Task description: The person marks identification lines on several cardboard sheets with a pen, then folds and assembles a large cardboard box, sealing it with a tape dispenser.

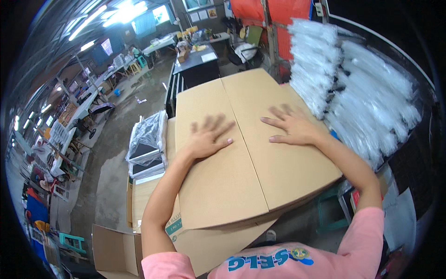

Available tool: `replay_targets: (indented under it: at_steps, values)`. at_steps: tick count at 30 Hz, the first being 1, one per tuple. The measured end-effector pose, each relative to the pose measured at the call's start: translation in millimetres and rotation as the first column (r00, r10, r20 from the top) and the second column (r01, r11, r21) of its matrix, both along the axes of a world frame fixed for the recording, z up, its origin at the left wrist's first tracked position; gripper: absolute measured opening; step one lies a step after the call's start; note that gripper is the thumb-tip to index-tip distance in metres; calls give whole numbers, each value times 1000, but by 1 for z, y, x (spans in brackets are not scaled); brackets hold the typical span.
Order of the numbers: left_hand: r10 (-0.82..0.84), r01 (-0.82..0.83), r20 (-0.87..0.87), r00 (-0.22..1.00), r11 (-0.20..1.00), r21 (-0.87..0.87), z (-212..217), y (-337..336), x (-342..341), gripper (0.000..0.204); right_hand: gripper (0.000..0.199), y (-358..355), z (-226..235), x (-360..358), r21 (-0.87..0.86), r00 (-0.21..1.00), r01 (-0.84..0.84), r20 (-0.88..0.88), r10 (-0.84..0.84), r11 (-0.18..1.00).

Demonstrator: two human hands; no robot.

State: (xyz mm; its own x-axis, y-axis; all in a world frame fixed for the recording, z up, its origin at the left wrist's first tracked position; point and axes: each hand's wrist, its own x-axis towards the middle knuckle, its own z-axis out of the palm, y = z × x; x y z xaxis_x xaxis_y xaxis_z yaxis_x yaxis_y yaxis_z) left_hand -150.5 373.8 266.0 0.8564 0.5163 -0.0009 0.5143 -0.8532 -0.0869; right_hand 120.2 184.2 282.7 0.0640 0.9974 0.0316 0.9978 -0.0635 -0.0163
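Note:
A large brown cardboard box (218, 181) lies before me with its two long top flaps folded in, so that a narrow seam runs between them. My left hand (206, 138) rests on the left flap, fingers spread and a little blurred. On the right flap lies my right hand (295, 126), palm down, its fingers also apart and blurred at the tips. Neither hand holds anything. Below the box's near edge a further cardboard flap or sheet (218, 246) sticks out towards me. What is inside the box is hidden.
Plastic-wrapped frames (147, 142) stand left of the box. Stacks of clear-plastic-wrapped goods (371, 93) rise on the right. An open carton (116, 249) sits at the lower left, near a green stool (73, 242). Behind the box is a dark-topped table (197, 58).

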Motion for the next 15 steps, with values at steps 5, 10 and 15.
replay_targets:
  at_steps: [5,10,15]
  values:
    - [473,256,637,609,643,-722,-10,12,-76,62,91,-50,-38,54,217,752,88,-655,79,972]
    - [488,-148,653,580,851,-505,-22,-73,-63,79,94,-29,-4,116,162,800,-118,-569,190,980]
    - [93,-95,124,988,995,10,22,-85,-10,67,87,33,-35,92,148,683,-376,-622,382,915]
